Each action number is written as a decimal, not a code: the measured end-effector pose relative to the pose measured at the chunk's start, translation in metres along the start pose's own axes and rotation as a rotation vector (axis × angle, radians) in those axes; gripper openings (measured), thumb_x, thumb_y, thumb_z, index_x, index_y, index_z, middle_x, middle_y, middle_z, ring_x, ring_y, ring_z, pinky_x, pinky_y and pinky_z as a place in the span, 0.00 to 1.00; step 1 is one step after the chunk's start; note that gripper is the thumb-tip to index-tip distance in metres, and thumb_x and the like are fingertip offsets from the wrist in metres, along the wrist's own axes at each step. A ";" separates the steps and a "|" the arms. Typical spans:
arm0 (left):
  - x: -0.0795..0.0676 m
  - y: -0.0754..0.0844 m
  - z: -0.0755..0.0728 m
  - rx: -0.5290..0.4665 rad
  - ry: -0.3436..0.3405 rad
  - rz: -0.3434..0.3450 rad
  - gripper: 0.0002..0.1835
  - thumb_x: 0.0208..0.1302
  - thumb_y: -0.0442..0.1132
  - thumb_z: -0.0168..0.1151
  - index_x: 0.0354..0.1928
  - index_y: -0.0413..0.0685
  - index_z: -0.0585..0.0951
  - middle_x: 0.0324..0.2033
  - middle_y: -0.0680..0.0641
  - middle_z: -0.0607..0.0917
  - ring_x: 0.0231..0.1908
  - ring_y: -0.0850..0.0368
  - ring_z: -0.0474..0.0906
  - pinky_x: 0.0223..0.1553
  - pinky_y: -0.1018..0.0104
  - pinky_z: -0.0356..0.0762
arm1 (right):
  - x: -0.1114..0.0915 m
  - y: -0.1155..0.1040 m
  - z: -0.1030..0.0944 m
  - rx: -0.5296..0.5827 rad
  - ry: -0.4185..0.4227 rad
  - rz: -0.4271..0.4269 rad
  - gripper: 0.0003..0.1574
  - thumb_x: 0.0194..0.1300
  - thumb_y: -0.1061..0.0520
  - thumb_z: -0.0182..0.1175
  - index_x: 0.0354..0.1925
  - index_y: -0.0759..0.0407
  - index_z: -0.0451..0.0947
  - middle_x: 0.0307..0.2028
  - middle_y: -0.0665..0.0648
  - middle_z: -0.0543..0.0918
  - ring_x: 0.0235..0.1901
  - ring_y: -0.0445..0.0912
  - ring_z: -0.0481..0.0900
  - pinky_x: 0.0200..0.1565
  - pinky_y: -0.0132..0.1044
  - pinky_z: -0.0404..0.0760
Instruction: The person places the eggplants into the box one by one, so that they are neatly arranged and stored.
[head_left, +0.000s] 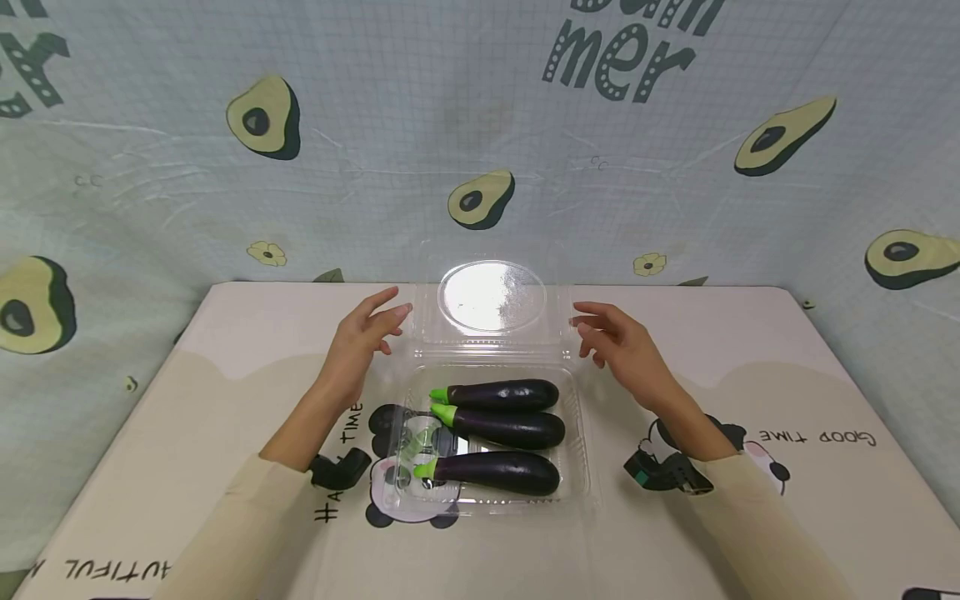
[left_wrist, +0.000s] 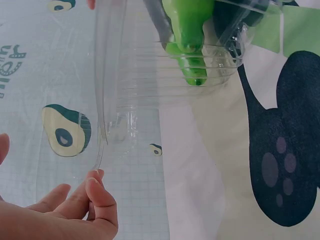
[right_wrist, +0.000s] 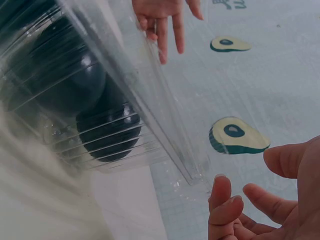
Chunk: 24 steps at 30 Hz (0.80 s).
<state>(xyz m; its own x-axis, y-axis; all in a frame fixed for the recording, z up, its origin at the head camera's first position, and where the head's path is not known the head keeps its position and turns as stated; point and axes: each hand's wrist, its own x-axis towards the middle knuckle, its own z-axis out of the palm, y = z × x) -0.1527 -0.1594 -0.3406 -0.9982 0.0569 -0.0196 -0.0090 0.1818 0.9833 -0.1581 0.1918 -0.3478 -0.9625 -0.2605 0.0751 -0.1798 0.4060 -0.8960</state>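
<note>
A clear plastic clamshell box (head_left: 577, 433) lies on the table with its lid (head_left: 555, 312) raised at the back. Three dark eggplants (head_left: 502, 472) with green stems lie side by side in its base; the stems (left_wrist: 192, 30) point left. At the lid's left edge is my left hand (head_left: 363, 337), its fingers loosely bent; in the left wrist view the fingertips meet the lid's rim. My right hand (head_left: 622, 346) is on the opposite side, fingers relaxed, the fingertips (right_wrist: 220, 187) close to the lid's corner. Whether these touch it is hard to tell.
A pale tablecloth (head_left: 675, 542) printed with pandas and lettering covers the table. Behind it hangs a light curtain (head_left: 375, 192) with avocado prints. Dark devices are strapped at the left wrist (head_left: 341, 469) and right wrist (head_left: 667, 472). A dark object (head_left: 930, 593) shows at the lower right corner.
</note>
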 end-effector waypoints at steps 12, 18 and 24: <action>-0.003 -0.002 0.003 -0.080 -0.049 0.047 0.33 0.70 0.49 0.52 0.72 0.44 0.58 0.62 0.38 0.71 0.49 0.44 0.77 0.44 0.64 0.78 | -0.005 -0.001 0.000 0.171 -0.017 0.013 0.28 0.73 0.50 0.50 0.66 0.61 0.64 0.57 0.64 0.75 0.44 0.48 0.83 0.46 0.33 0.81; -0.006 0.002 0.004 -0.118 -0.053 0.086 0.32 0.71 0.46 0.51 0.72 0.42 0.57 0.64 0.39 0.70 0.50 0.43 0.78 0.46 0.62 0.78 | -0.006 -0.002 -0.001 0.237 -0.021 -0.001 0.32 0.74 0.52 0.50 0.70 0.60 0.56 0.59 0.68 0.72 0.46 0.46 0.82 0.48 0.34 0.81; -0.011 0.005 0.005 -0.140 -0.040 0.096 0.33 0.71 0.45 0.50 0.73 0.42 0.54 0.63 0.37 0.69 0.52 0.43 0.77 0.49 0.62 0.76 | -0.008 -0.003 -0.003 0.271 -0.023 -0.033 0.35 0.74 0.54 0.48 0.72 0.61 0.49 0.60 0.72 0.70 0.46 0.48 0.83 0.48 0.34 0.81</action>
<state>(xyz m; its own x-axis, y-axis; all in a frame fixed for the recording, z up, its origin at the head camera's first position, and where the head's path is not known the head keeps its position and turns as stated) -0.1419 -0.1545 -0.3360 -0.9918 0.1066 0.0709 0.0750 0.0350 0.9966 -0.1510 0.1953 -0.3446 -0.9517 -0.2905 0.0996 -0.1477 0.1485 -0.9778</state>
